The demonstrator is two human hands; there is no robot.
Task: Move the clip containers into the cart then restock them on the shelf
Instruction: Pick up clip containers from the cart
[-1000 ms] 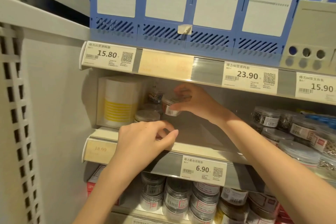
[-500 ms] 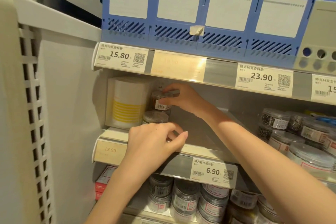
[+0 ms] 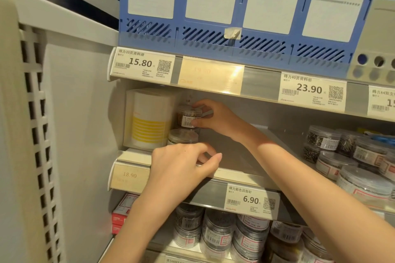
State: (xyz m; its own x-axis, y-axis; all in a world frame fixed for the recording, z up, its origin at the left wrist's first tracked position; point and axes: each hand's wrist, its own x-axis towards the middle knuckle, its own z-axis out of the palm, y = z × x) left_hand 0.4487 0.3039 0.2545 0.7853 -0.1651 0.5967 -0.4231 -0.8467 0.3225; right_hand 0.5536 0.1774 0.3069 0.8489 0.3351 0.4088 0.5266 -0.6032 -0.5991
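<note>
Deep in the middle shelf (image 3: 245,156), my right hand (image 3: 215,117) pinches a clip container (image 3: 188,116) atop another container (image 3: 181,136), beside a white-and-yellow box (image 3: 149,117). My left hand (image 3: 181,168) curls on the shelf's front edge, gripping nothing visible.

- A small round clear-plastic clip container (image 3: 189,118) with a flat clear lid, brownish clips inside and a white barcode label on its side stands upright at the left end of the middle shelf (image 3: 239,156). It sits on top of another container, just beside a white box with yellow stripes.
- The second round clear clip container (image 3: 181,136) stands upright on the shelf floor directly beneath it; only its lid and upper wall show.
- The middle shelf is a pale, flat board, bare to the right of the stack.
</note>
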